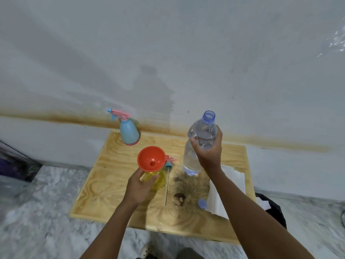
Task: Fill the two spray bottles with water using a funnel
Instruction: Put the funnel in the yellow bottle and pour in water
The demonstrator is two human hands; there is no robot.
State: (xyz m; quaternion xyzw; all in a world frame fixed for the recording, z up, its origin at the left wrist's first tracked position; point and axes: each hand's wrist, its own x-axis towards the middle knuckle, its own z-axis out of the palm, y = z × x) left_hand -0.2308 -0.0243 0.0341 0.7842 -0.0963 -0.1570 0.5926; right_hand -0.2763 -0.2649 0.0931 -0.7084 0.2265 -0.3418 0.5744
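— Looking at progress: is any pouring going on?
— Not yet. The left hand [139, 186] grips the yellow spray bottle [158, 181] on the wooden table [104, 176], with the orange funnel [151, 159] seated in its neck. The right hand [209, 152] holds the uncapped water bottle [200, 144] upright, just beside it
— And its sprayer?
— The spray head [169, 162] lies behind the funnel. The blue spray bottle [128, 132] stands by the wall, still capped; its fill I can't tell. So I'd judge both fills remain
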